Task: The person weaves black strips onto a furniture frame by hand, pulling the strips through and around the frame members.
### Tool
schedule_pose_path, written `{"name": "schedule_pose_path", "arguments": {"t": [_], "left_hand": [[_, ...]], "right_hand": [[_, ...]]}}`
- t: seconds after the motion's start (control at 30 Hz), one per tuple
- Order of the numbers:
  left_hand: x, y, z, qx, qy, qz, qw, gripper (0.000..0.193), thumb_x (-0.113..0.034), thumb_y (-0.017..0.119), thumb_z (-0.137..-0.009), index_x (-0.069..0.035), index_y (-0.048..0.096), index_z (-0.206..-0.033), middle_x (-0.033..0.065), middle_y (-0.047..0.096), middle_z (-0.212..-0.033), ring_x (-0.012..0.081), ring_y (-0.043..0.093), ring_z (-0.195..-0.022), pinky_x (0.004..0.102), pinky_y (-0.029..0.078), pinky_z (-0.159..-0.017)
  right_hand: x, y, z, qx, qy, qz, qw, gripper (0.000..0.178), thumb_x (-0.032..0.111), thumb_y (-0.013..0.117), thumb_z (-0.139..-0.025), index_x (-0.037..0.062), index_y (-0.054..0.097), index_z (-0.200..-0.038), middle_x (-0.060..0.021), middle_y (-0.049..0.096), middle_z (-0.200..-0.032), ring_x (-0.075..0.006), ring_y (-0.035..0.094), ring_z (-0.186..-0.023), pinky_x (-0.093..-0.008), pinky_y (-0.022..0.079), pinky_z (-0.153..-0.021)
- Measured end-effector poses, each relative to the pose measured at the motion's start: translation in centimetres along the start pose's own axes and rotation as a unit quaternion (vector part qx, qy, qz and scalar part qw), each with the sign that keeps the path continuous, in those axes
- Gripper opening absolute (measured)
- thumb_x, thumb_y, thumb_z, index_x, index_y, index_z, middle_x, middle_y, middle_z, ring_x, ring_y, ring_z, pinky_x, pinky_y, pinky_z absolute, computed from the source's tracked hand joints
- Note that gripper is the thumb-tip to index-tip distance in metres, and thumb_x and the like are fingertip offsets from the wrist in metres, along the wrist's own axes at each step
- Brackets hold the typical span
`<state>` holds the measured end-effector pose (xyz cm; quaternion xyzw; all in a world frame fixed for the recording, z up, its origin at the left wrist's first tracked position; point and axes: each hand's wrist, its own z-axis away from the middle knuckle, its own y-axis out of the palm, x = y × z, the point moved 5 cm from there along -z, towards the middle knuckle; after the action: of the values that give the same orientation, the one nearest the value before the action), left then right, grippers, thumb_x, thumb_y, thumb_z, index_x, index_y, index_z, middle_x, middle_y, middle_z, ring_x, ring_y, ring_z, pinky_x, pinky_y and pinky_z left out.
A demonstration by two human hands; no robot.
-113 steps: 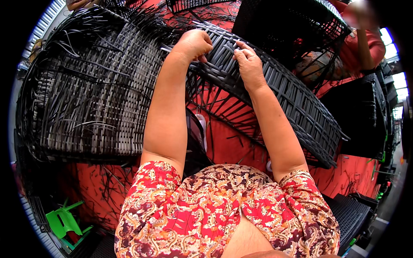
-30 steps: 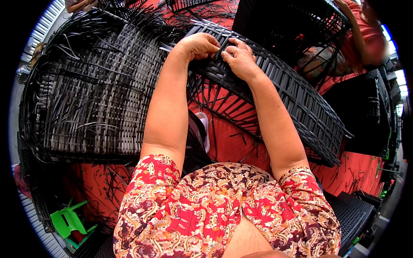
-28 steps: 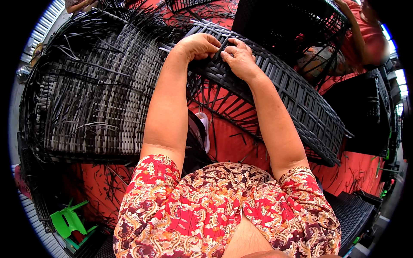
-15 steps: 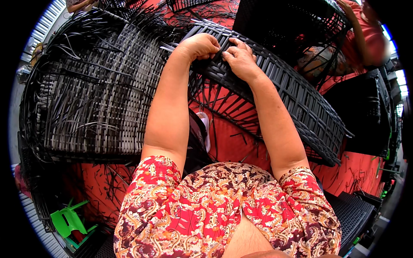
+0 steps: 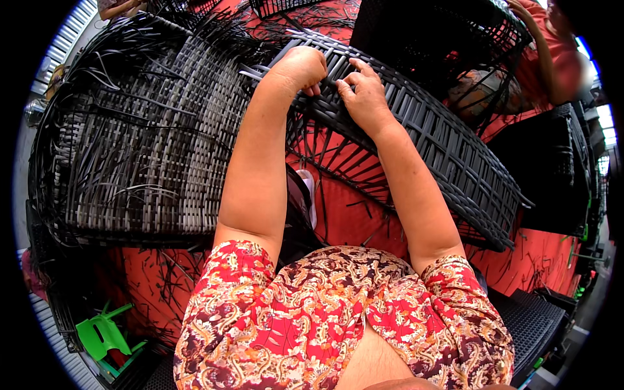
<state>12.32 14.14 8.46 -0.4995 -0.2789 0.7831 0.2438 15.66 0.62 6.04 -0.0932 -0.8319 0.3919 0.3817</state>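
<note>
A long, dark grey wicker panel [image 5: 448, 140] of woven flat strands runs diagonally from the upper middle to the lower right. At its far left end, my left hand [image 5: 303, 68] is curled over the weave with its fingers bent down. What those fingers hold, if anything, is hidden. Just to the right, my right hand [image 5: 365, 94] rests on the same panel, its thumb and forefinger apart and touching the strands. Loose strand ends [image 5: 257, 71] stick out beside my left wrist.
A large half-woven grey wicker piece [image 5: 149, 136] with loose strands stands at left. Strand scraps litter the red floor covering [image 5: 351, 188]. A green plastic stool [image 5: 104, 335] is at lower left. At upper right, a person in red [image 5: 552, 55] is beside a black wicker frame [image 5: 416, 39].
My left hand has drawn slightly left, away from my right hand, and its fingers now point downward. My right hand has shifted a little, with its fingers still on the weave.
</note>
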Motion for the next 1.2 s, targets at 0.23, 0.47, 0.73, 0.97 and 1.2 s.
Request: {"name": "schedule_pose_path", "arguments": {"t": [0.23, 0.47, 0.73, 0.97, 1.2], "left_hand": [[0.6, -1.4, 1.4, 0.001, -0.046, -0.013, 0.999, 0.025, -0.009, 0.042, -0.081, -0.003, 0.065, -0.089, 0.0108, 0.067, -0.07, 0.0174, 0.065, -0.059, 0.0294, 0.053, -0.06], [3.0, -3.1, 1.9, -0.022, -0.063, 0.037, 0.997, 0.014, -0.007, 0.053, -0.078, 0.002, 0.061, -0.086, 0.0082, 0.061, -0.061, 0.0143, 0.06, -0.049, 0.0256, 0.049, -0.044], [3.8, -3.6, 1.6, -0.048, -0.026, 0.131, 0.99, 0.015, -0.008, 0.055, -0.078, 0.001, 0.061, -0.088, 0.0063, 0.059, -0.063, 0.0127, 0.058, -0.049, 0.0242, 0.046, -0.041], [6.3, -5.9, 1.6, -0.268, -0.014, 0.078, 0.96, 0.018, -0.015, 0.062, -0.072, -0.003, 0.066, -0.086, 0.004, 0.061, -0.067, 0.0109, 0.055, -0.051, 0.0256, 0.044, -0.049], [3.9, -3.0, 0.8, -0.14, -0.005, 0.074, 0.987, 0.016, -0.013, 0.067, -0.072, -0.004, 0.068, -0.085, 0.0041, 0.063, -0.067, 0.0099, 0.052, -0.044, 0.024, 0.044, -0.044]], "right_hand": [[0.9, -0.3, 0.2, -0.026, -0.049, 0.044, 0.997, 0.015, 0.019, 0.061, -0.077, 0.0047, 0.064, -0.08, -0.0136, 0.047, -0.126, -0.0316, 0.043, -0.115, -0.0425, 0.034, -0.094], [3.1, -1.3, -1.7, -0.043, -0.071, -0.004, 0.997, 0.013, 0.018, 0.061, -0.078, 0.0109, 0.067, -0.088, -0.0145, 0.049, -0.125, -0.0316, 0.041, -0.118, -0.0409, 0.032, -0.098], [2.9, 4.4, -3.3, 0.087, -0.053, -0.061, 0.993, 0.023, 0.032, 0.062, -0.077, 0.0119, 0.068, -0.086, -0.0084, 0.047, -0.127, -0.0273, 0.035, -0.124, -0.0469, 0.027, -0.099], [1.2, 2.7, -3.2, 0.019, 0.038, -0.246, 0.968, 0.025, 0.018, 0.06, -0.078, -0.0014, 0.059, -0.063, -0.0194, 0.053, -0.12, -0.0286, 0.051, -0.109, -0.0344, 0.038, -0.092], [0.7, 2.4, -3.1, 0.005, 0.057, -0.274, 0.96, 0.025, 0.016, 0.06, -0.078, -0.0014, 0.056, -0.06, -0.0193, 0.052, -0.121, -0.0267, 0.052, -0.108, -0.0329, 0.038, -0.091]]}}
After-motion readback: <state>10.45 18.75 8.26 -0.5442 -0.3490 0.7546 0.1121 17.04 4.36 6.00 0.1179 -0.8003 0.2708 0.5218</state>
